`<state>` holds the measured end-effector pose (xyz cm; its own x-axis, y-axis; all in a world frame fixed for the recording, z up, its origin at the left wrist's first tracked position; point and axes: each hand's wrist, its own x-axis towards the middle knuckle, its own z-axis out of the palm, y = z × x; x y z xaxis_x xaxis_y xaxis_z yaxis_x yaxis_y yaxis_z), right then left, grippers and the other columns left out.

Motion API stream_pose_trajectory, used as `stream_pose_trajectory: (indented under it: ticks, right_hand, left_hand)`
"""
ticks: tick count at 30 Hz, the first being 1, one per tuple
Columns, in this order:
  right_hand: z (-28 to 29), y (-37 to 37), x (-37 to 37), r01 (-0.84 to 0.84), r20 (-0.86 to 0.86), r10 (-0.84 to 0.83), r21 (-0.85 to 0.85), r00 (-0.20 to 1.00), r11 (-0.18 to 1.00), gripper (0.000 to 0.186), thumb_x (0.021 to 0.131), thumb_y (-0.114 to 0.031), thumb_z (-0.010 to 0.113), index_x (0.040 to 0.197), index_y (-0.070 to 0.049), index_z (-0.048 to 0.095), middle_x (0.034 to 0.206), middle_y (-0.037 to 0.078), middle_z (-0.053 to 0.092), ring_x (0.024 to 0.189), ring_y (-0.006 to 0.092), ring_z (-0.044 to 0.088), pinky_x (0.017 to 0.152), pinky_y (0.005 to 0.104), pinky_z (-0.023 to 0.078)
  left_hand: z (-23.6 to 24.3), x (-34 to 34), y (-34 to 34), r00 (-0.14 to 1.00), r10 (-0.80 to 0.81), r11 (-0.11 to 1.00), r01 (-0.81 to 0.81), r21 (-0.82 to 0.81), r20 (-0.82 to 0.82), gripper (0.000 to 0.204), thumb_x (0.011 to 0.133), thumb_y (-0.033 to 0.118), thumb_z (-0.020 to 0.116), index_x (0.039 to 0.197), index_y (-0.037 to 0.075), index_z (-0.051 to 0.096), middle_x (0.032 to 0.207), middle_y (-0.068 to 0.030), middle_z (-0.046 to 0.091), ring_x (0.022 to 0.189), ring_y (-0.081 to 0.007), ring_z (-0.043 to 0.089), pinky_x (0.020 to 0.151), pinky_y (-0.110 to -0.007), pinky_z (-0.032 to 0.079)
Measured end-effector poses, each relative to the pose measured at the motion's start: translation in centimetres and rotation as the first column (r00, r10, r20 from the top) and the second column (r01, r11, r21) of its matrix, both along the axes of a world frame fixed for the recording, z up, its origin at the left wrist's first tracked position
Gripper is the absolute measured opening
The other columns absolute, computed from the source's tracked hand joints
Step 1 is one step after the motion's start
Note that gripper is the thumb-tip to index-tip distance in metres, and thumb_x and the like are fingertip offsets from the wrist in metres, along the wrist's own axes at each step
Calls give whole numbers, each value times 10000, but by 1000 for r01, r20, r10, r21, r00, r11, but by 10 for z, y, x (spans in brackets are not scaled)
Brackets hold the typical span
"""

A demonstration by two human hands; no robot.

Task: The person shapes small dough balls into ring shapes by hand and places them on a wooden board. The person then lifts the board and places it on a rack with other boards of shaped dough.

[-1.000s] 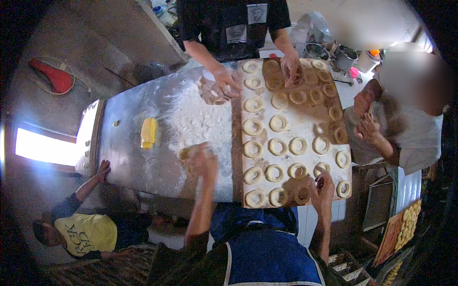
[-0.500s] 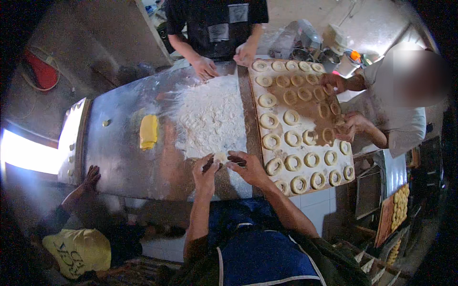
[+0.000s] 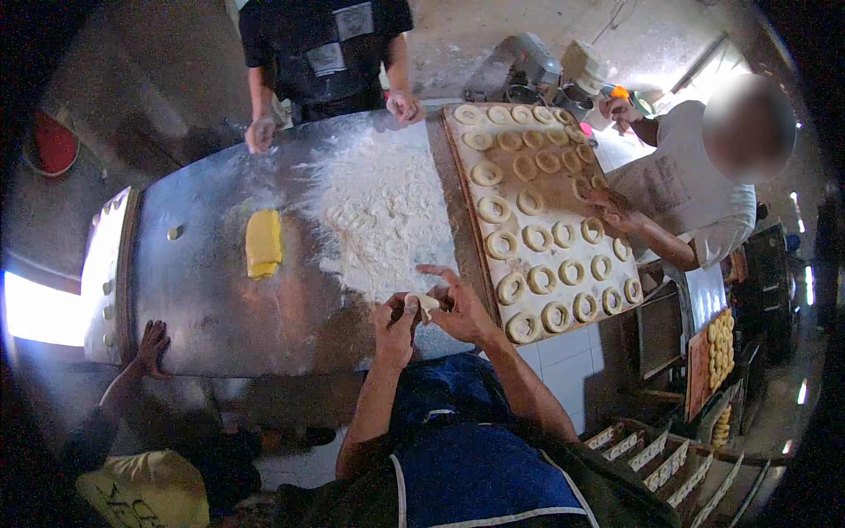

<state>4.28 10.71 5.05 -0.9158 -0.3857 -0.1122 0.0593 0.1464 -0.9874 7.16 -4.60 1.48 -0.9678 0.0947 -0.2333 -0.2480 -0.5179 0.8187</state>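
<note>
Between my hands is a small pale piece of dough [image 3: 428, 304], raised over the table's near edge. My left hand [image 3: 395, 329] pinches one side of it with thumb and fingers. On the other side, my right hand [image 3: 463, 310] grips it with the thumb and curled fingers, one finger stretched out. Just beyond lies a wide patch of flour [image 3: 383, 216] on the metal table [image 3: 189, 290]. To the right of my hands is a floured board [image 3: 563, 321] with rows of dough rings [image 3: 540, 280].
A yellow dough slab [image 3: 263, 244] and a small dough ball [image 3: 173, 232] lie left. Across the table stands a person in black [image 3: 326, 53]; another in white [image 3: 669, 176] reaches over the board. A third person's hand [image 3: 153, 347] rests at the near left edge.
My hands have turned and lifted the dough slightly toward me. The person in black has drawn both hands back from the flour. The person in white has raised one hand off the board.
</note>
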Motion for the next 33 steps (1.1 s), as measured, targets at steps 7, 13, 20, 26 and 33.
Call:
stream_pose_trajectory:
  ticks: [7,13,20,26,33]
  right_hand:
    - [-23,9,-13,256,234,-221,-132,947,957,407,973,-414,457,1036,-30,579,715,48,593,653,167,593,604,287,482]
    - [-9,34,-11,389,162,-354,-413,921,824,574,964,-425,451,665,51,568,554,69,561,473,189,488,489,350,409]
    - [6,89,-39,461,19,-461,-53,887,886,594,960,-429,402,775,83,640,634,181,601,597,241,570,576,423,432]
    - [8,163,-58,418,-176,-380,302,908,857,650,959,-445,407,619,75,600,482,131,528,461,224,471,510,428,397]
    - [15,237,-81,388,-13,-404,312,915,867,623,943,-462,455,649,51,655,477,106,504,468,180,465,482,386,386]
  left_hand:
    - [-1,-5,21,966,51,999,-48,19,-252,348,873,100,575,1192,83,438,934,-57,545,814,-168,567,693,-301,506]
    - [10,-36,63,924,126,979,-175,-106,-360,192,895,228,512,999,73,465,815,-37,483,785,-193,560,689,-299,469]
    - [26,-63,147,978,177,864,-206,459,106,350,964,344,415,812,46,518,766,-53,541,702,-205,537,664,-348,427]
    - [23,-97,216,953,296,913,-303,-274,-67,322,950,334,482,941,29,585,903,-89,601,780,-243,583,715,-374,487]
    - [24,-118,283,979,175,913,-121,-391,105,330,987,393,432,918,92,548,770,-57,583,679,-208,555,618,-354,479]
